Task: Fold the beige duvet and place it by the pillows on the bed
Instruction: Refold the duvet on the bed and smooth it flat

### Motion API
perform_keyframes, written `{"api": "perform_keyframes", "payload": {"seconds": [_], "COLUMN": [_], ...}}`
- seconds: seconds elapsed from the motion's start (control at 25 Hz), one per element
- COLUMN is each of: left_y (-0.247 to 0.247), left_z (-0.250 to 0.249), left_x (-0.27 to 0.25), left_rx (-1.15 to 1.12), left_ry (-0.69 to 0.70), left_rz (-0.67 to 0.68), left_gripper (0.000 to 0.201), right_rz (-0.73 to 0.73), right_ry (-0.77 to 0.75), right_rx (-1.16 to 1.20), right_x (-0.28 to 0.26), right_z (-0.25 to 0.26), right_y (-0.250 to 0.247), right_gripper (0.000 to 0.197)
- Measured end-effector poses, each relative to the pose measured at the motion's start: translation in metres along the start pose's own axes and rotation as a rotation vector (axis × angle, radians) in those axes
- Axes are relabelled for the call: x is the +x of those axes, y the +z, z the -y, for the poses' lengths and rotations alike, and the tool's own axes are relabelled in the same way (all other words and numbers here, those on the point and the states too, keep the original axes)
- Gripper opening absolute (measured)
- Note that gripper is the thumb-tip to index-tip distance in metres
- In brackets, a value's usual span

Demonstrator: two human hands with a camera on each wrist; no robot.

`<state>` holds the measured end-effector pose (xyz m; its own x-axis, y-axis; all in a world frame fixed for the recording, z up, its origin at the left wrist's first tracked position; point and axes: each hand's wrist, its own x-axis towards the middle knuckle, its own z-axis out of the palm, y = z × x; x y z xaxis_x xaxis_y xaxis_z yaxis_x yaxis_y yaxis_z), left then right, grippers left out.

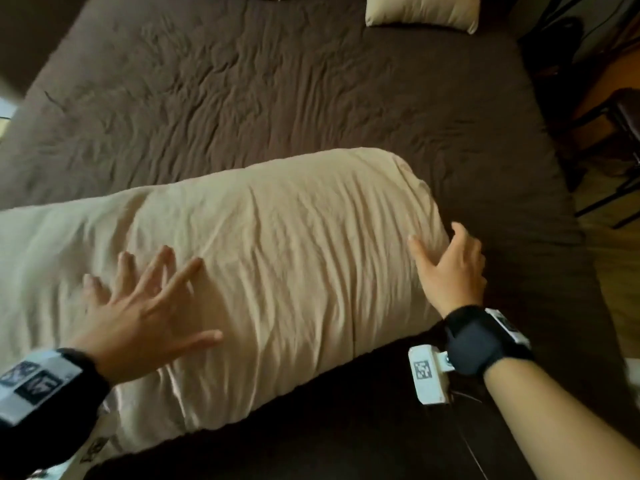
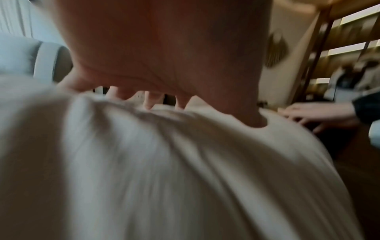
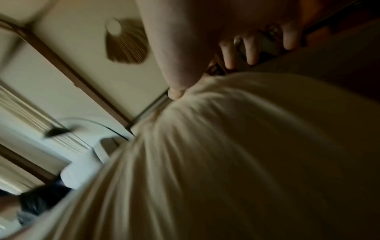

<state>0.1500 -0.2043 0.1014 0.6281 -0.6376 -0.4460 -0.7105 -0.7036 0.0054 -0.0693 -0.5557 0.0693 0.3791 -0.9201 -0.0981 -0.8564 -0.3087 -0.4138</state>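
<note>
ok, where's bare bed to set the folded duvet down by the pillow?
Brown sheet is bare between the duvet and the beige pillow. The near edge is crowded: left hand and right hand are there.

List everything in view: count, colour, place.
folded beige fabric duvet: 1, beige, near side of bed, long bundle.
brown-sheeted bed: 1, brown, fills the head view.
beige rectangular pillow: 1, beige, far end of bed, apart from duvet.
dark-framed chair: 1, dark, on the floor right of bed.
fan-shaped woven wall ornament: 1, tan, on wall.
left hand: fingers spread flat on duvet top.
right hand: cupped against duvet's right end.
</note>
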Motion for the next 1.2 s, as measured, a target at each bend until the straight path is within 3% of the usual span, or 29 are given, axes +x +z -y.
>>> {"api": "perform_keyframes", "payload": {"seconds": [0.08, 0.2, 0.28, 0.44, 0.56, 0.6, 0.64, 0.72, 0.84, 0.96, 1.08, 1.12, 1.2], "left_y": [0.032, 0.063, 0.072, 0.087, 0.089, 0.091, 0.093, 0.103, 0.128, 0.156, 0.165, 0.168, 0.17], "left_z": [-0.012, -0.029, -0.029, -0.026, -0.019, -0.009, 0.003, 0.042, 0.104, 0.163, 0.207, 0.218, 0.237], "left_x": [-0.025, -0.025, -0.021, -0.029, -0.03, -0.039, -0.05, -0.089, -0.143, -0.183, -0.201, -0.202, -0.196], "left_rx": [0.082, 0.029, 0.031, 0.003, -0.001, -0.005, -0.016, -0.09, -0.158, -0.172, -0.555, -0.7, -0.818], "left_ry": [-0.038, -0.126, -0.128, -0.109, -0.04, -0.005, 0.021, 0.017, -0.045, -0.147, -0.502, -0.56, -0.552], "left_rz": [0.09, -0.035, -0.114, -0.097, -0.158, -0.202, -0.261, -0.398, -0.453, -0.528, -0.514, -0.466, -0.351], "left_gripper": [0.134, 0.138, 0.136, 0.136, 0.125, 0.117, 0.109, 0.092, 0.078, 0.087, 0.114, 0.111, 0.082], "right_rz": [-0.02, -0.088, -0.08, -0.071, -0.133, -0.184, -0.236, -0.278, -0.235, 0.012, 0.223, 0.272, 0.324], "right_ry": [0.027, 0.044, 0.07, 0.078, 0.271, 0.273, 0.186, -0.144, -0.461, -0.571, -0.612, -0.588, -0.527], "right_rx": [-0.046, -0.004, -0.02, -0.074, -0.022, 0.0, -0.005, -0.011, 0.07, 0.24, 0.291, 0.286, 0.257], "right_x": [-0.044, -0.068, -0.05, -0.019, -0.041, -0.058, -0.078, -0.135, -0.233, -0.327, -0.396, -0.409, -0.42], "right_z": [-0.025, -0.024, -0.025, -0.058, -0.039, -0.024, -0.009, 0.024, 0.066, 0.127, 0.174, 0.185, 0.199], "right_y": [0.034, 0.077, 0.083, 0.071, 0.065, 0.064, 0.065, 0.07, 0.093, 0.131, 0.173, 0.184, 0.197], "right_gripper": [0.069, 0.05, 0.038, 0.034, 0.032, 0.032, 0.038, 0.05, 0.048, 0.034, 0.032, 0.036, 0.043]}}
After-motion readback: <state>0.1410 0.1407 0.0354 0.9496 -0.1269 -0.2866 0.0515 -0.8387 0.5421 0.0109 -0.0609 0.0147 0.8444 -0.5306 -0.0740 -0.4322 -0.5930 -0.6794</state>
